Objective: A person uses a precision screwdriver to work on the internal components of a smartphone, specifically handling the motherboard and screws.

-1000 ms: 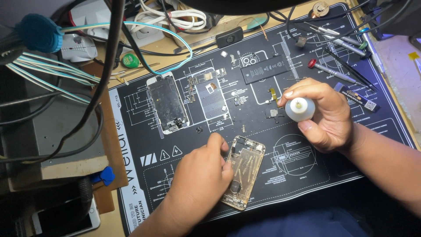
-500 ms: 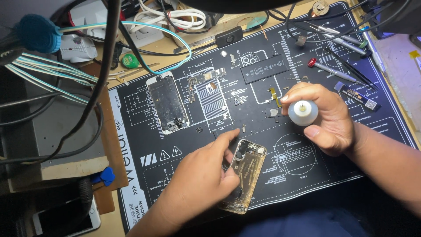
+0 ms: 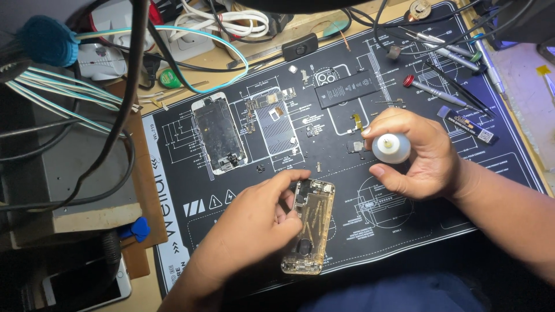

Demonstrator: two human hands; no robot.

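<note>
On the black repair mat [image 3: 462, 190], the left hand [image 3: 254, 228] pinches an opened phone housing [image 3: 309, 234] near the front edge, while the right hand [image 3: 419, 153] grips a small white bottle [image 3: 391, 148] mid-mat.

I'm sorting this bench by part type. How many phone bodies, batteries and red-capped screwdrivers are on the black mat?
Phone bodies: 2, the gold housing under the left hand and the white-framed one
Batteries: 1
Red-capped screwdrivers: 1
Total: 4
</note>
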